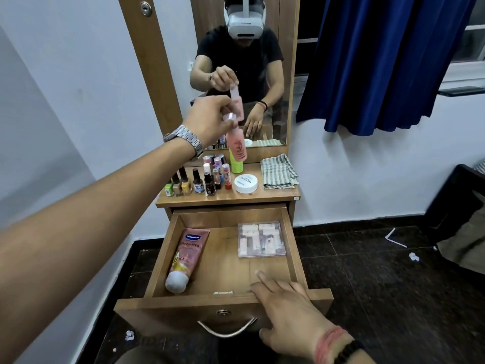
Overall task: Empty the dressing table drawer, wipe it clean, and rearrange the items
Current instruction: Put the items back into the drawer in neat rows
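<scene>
The wooden drawer (291, 240) of the dressing table is pulled open. In it lie a pink lotion tube (187, 254) along the left side and a clear plastic box (261, 240) of small items at the back right. My left hand (210, 119) pinches a pink spray bottle (236, 145) by its top, holding it in the air above the tabletop. My right hand (288, 308) rests on the drawer's front edge, its fingers straight and reaching over into the drawer.
On the tabletop (275, 194) stand several nail polish bottles (193, 182), a green bottle (236, 164), a white round jar (246, 183) and a folded striped cloth (278, 171). A mirror (278, 48) rises behind. A blue curtain (380, 61) hangs at the right.
</scene>
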